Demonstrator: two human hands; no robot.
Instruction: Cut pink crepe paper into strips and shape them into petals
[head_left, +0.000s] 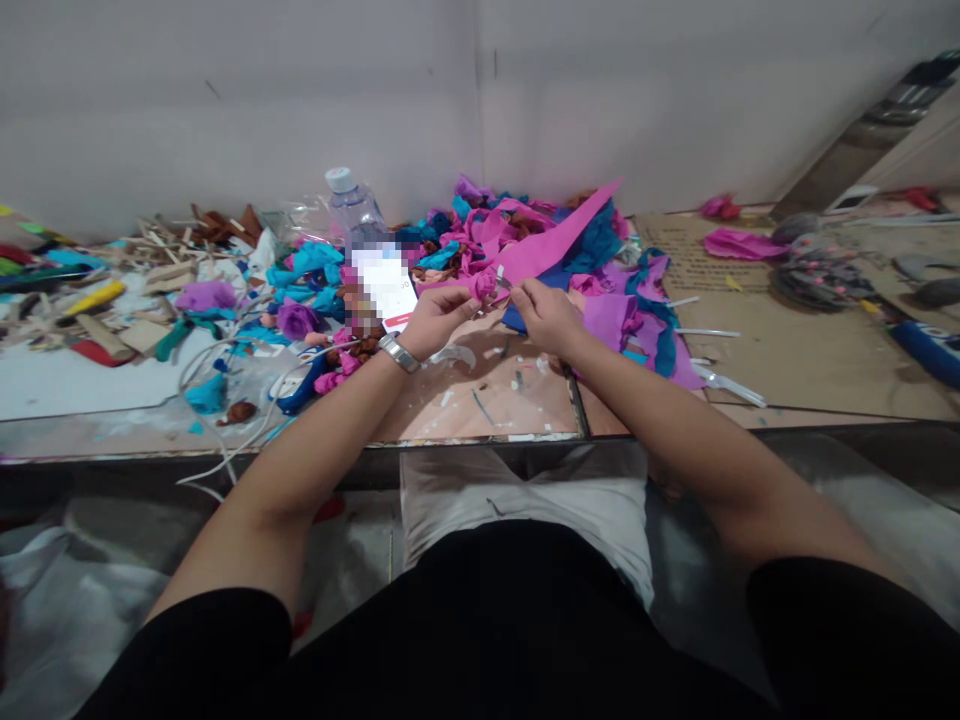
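While my left hand (439, 320) pinches the pink rosette (484, 284) between its fingers, my right hand (551, 318) is just to its right. Whether my right fingers pinch anything, I cannot tell.

The pinkish surface (529, 415), flecked with scraps (519, 380), carries a heap of crumpled pink, purple and blue paper (511, 226), brown cardboard (810, 365) at right and a white sheet (82, 388) at left.

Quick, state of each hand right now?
Left hand: closed, holding a crumpled pink piece.
Right hand: closed in a pinch beside it; what it holds, if anything, cannot be told.
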